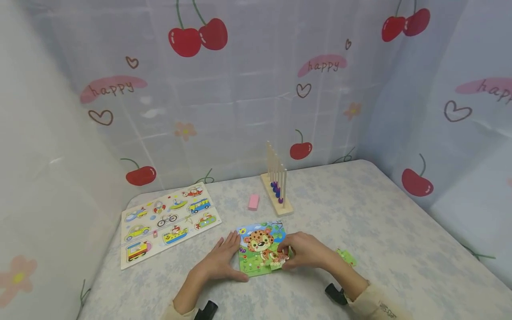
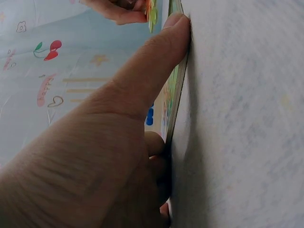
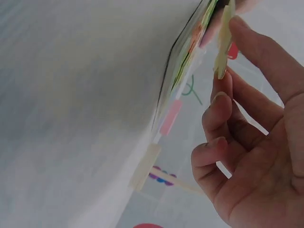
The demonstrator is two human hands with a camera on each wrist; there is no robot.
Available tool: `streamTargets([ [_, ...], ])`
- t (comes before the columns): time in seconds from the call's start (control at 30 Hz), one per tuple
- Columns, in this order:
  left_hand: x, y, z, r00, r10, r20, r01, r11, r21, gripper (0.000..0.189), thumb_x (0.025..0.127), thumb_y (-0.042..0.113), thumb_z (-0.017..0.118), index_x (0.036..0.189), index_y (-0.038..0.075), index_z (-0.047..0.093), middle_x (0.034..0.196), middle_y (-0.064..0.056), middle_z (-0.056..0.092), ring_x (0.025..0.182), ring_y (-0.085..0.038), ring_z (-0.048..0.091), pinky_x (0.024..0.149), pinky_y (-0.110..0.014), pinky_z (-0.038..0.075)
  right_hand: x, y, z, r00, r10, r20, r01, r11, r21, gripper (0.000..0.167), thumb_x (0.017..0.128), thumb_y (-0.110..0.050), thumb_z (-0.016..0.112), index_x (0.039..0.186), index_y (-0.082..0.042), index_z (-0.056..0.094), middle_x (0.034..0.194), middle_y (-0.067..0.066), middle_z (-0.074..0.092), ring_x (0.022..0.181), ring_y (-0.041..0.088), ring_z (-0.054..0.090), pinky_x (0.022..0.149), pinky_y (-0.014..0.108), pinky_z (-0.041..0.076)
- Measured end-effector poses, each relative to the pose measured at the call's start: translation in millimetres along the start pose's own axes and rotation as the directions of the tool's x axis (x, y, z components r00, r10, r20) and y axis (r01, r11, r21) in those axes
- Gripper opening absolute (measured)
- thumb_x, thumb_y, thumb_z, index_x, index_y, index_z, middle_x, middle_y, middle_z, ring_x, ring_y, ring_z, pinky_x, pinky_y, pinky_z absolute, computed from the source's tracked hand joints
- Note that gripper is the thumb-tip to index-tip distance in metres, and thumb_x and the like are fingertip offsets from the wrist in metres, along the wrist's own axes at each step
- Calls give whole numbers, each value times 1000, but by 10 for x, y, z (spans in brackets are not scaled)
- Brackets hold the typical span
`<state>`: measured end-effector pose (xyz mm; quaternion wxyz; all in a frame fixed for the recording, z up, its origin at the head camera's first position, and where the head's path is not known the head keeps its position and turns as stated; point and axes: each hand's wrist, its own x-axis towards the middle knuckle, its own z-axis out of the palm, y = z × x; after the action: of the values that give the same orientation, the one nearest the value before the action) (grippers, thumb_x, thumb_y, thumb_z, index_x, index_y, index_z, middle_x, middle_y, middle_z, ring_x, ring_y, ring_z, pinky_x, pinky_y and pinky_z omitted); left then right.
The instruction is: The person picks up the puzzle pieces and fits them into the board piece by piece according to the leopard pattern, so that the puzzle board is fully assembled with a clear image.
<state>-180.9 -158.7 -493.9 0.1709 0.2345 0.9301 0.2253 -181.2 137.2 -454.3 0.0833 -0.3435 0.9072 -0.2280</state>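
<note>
A leopard jigsaw puzzle (image 1: 250, 263) lies flat on the table in front of me. My left hand (image 1: 220, 262) rests at its left side, fingers along that edge and the straight thumb against the lower left corner. Over the puzzle's lower right part, my right hand (image 1: 306, 251) pinches a puzzle piece (image 3: 223, 42) between thumb and fingers. The piece is tilted up from the board, its pale edge showing in the right wrist view. Another green puzzle piece (image 1: 346, 257) lies on the table to the right, partly behind the right forearm.
A wooden vehicle puzzle board (image 1: 160, 244) lies at the left. Behind the leopard puzzle are a pink block (image 1: 254, 202) and a wooden peg stand (image 1: 285, 210) with purple and blue beads. Cherry-printed curtains (image 1: 248, 111) surround the table (image 1: 344, 200).
</note>
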Motion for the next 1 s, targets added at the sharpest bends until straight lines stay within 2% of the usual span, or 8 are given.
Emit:
streamTargets([
  [0.13,3,4,-3,1000,6,4,-6,1000,4,125,68,66,76,154,0,16,164,-18,5,153,-32,5,124,-55,7,89,-58,57,1000,24,-19,-24,999,-42,32,73,-32,84,101,-18,75,85,-11,65,68,1,48,60,20,40],
  [0.3,9,16,-12,1000,-2,3,2,1000,14,125,67,66,76,154,0,17,164,-18,6,153,-32,6,124,-54,7,145,-77,73,999,28,-22,-29,999,-46,32,74,-31,84,101,-17,75,87,-9,68,65,0,46,56,20,39],
  [0.67,16,32,35,999,-7,-34,8,999,39,126,65,69,76,153,-2,21,163,-20,10,153,-33,10,123,-54,10,209,-104,115,998,68,5,-67,996,-50,36,73,-32,84,103,-16,75,90,-9,70,79,5,58,67,24,47],
  [0.8,-2,38,34,999,0,-39,2,999,41,126,64,69,76,153,-3,22,162,-21,10,152,-34,11,123,-55,11,227,-113,140,997,82,11,-82,995,-56,36,74,-34,84,104,-15,75,93,-8,70,80,6,57,70,26,47],
  [1.0,-7,39,24,999,0,-45,2,999,53,125,65,68,76,153,-2,22,163,-21,11,152,-33,11,123,-54,12,250,-108,186,996,87,25,-87,996,-8,35,74,-32,84,103,-14,75,87,-10,67,77,4,53,68,24,46],
])
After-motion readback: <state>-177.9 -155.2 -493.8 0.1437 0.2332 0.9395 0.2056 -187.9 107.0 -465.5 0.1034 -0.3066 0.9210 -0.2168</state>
